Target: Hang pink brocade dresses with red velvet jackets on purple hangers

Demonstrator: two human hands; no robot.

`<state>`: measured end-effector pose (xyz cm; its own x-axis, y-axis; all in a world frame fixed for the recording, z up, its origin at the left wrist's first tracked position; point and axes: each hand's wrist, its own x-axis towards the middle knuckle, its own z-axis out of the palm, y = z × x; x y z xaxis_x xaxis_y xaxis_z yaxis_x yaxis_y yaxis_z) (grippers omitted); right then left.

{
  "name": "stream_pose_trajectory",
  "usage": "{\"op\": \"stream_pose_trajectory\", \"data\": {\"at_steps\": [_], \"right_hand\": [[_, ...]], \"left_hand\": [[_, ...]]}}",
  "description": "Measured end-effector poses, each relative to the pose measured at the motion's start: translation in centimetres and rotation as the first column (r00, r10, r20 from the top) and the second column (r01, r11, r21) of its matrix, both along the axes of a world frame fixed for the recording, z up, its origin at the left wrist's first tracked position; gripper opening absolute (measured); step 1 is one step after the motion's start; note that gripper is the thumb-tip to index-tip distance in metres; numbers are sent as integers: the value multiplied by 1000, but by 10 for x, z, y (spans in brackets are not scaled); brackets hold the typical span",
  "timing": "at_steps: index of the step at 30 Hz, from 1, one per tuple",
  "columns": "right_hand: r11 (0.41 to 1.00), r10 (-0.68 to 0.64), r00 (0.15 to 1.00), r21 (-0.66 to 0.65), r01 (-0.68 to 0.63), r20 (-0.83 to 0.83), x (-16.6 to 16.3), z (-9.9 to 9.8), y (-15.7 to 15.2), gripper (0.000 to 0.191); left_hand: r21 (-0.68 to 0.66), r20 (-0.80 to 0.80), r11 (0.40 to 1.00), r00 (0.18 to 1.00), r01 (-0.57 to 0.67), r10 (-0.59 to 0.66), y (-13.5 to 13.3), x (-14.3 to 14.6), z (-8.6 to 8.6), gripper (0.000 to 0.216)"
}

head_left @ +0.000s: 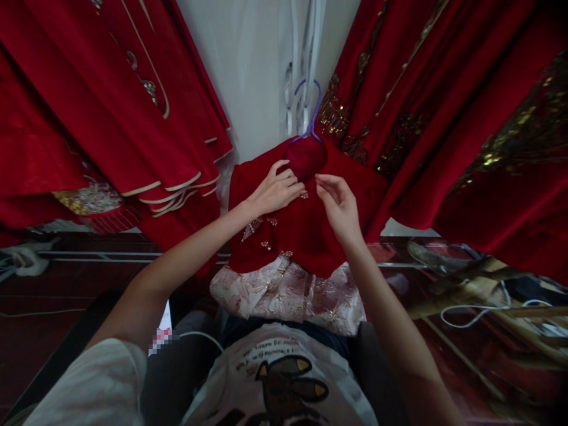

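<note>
A dark red velvet jacket (306, 231) hangs on a purple hanger (313, 109) right in front of me, with a pale brocade hem (288, 293) below it. My left hand (277, 189) lies on the front of the jacket just under the collar (306, 157), fingers curled and pinching the cloth near the small bead fastenings. My right hand (339, 204) hovers beside it at the same spot, fingers bent in a loose pinch at the opening; what it holds, if anything, is too small to make out.
Rows of red garments with gold trim hang at the left (102, 106) and with gold embroidery at the right (444, 106). A white wall with a white rack (304, 71) stands behind. A dark glossy floor with white cables (474, 316) lies below.
</note>
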<state>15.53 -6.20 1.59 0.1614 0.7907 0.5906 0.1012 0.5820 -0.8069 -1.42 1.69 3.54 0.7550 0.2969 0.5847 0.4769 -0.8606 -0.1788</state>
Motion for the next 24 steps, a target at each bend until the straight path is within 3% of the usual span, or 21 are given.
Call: {"op": "stream_pose_trajectory", "data": {"at_steps": [4,8,14,18,24], "right_hand": [[997,74,996,-5,-74,45,-19,4,27,42],[993,115,993,9,-114,-31,-29,0,35,50],[976,208,970,-36,-214,-125,-23,5,24,52],[982,184,976,-18,-187,-119,-13,15,12,49],[988,136,987,-60,-141,-84,-9,23,6,52]], "left_hand": [[78,-52,996,998,39,-35,1,0,5,26],[73,-49,994,995,85,-81,-1,-5,7,20],[10,-61,995,993,103,-103,1,-5,4,17],[-32,-34,996,996,79,-80,3,-2,3,13],[62,-64,998,998,3,1,4,5,-3,16]]}}
